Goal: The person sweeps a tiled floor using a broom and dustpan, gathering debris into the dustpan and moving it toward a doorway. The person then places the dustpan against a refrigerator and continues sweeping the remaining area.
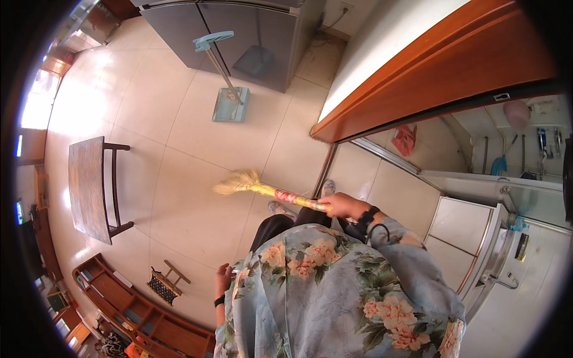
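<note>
My right hand is closed round the handle end of a short straw broom, bound in red and yellow. The broom points left across my legs, its bristles over the tiled floor; whether they touch it I cannot tell. My left hand hangs at my left side by the floral garment, fingers partly bent, with no object seen in it. Ahead of me a light-blue long-handled dustpan stands on the floor, with a little debris in its pan.
Behind the dustpan stands a grey refrigerator. A wooden table is at the left, a small woven stool and a wooden bench at the lower left. An orange-brown door frame and a white sink counter are at the right.
</note>
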Demonstrator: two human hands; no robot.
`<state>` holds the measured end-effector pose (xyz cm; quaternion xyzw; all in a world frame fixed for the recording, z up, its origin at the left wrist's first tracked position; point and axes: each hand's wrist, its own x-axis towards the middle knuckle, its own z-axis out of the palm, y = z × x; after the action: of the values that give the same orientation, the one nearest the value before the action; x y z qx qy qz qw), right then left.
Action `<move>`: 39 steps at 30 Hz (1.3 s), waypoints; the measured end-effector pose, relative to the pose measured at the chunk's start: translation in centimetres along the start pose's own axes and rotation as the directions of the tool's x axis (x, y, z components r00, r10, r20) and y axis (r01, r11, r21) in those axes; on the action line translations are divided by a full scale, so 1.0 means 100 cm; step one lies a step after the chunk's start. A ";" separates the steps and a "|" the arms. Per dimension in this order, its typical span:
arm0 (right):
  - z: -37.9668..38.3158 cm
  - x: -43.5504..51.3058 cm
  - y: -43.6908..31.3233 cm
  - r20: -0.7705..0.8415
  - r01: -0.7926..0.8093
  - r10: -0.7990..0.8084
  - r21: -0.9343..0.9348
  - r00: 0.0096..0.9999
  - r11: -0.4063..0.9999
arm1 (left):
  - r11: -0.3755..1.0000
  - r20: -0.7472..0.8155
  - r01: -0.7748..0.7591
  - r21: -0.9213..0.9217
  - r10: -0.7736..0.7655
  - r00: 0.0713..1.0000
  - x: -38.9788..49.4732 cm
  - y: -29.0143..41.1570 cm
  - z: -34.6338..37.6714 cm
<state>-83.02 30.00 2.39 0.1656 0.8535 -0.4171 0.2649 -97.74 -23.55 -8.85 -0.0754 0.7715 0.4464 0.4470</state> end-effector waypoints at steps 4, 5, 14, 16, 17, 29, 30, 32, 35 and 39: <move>-0.057 -0.041 0.024 -0.042 -0.119 0.112 -0.329 0.993 0.937 | 0.998 0.005 0.005 0.060 -0.006 1.000 0.002 0.008 0.003; -0.077 -0.046 0.033 -0.046 -0.112 0.102 -0.431 0.994 0.896 | 0.996 0.018 -0.018 0.087 0.017 1.000 0.002 0.007 0.006; -0.186 -0.001 0.068 -0.388 -0.379 0.056 -0.845 0.920 0.376 | 0.980 -0.010 -0.012 0.199 0.014 1.000 0.004 0.018 0.031; -0.205 -0.004 0.077 -0.435 -0.425 0.046 -0.846 0.899 0.322 | 0.989 -0.058 -0.008 0.145 0.016 0.998 -0.002 0.022 0.038; -0.214 -0.008 0.081 -0.451 -0.428 0.005 -0.844 0.892 0.324 | 0.996 -0.086 0.002 0.092 0.006 0.996 -0.006 0.023 0.043; -0.207 -0.032 0.116 -0.264 -0.234 -0.202 -0.959 0.943 0.159 | 0.978 -0.090 0.130 0.161 -0.117 0.989 -0.048 -0.011 0.089; -0.206 -0.032 0.118 -0.271 -0.246 -0.188 -0.958 0.944 0.146 | 0.981 -0.113 0.129 0.147 -0.113 0.987 -0.048 -0.013 0.091; -0.202 -0.033 0.118 -0.255 -0.240 -0.179 -0.965 0.950 0.101 | 0.985 -0.128 0.089 0.145 -0.070 0.989 -0.048 -0.012 0.094; -0.196 -0.039 0.110 -0.207 -0.191 -0.146 -0.975 0.967 0.117 | 0.989 -0.122 0.052 0.136 -0.035 0.992 -0.050 -0.001 0.098; -0.192 -0.063 0.091 -0.171 -0.123 -0.079 -0.900 0.982 0.419 | 0.999 -0.204 0.035 -0.002 -0.035 0.978 -0.054 0.018 0.104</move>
<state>-79.37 50.39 10.24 0.0462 0.9618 0.1297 0.2365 -89.01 -16.13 -5.79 -0.1338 0.8122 0.4277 0.3736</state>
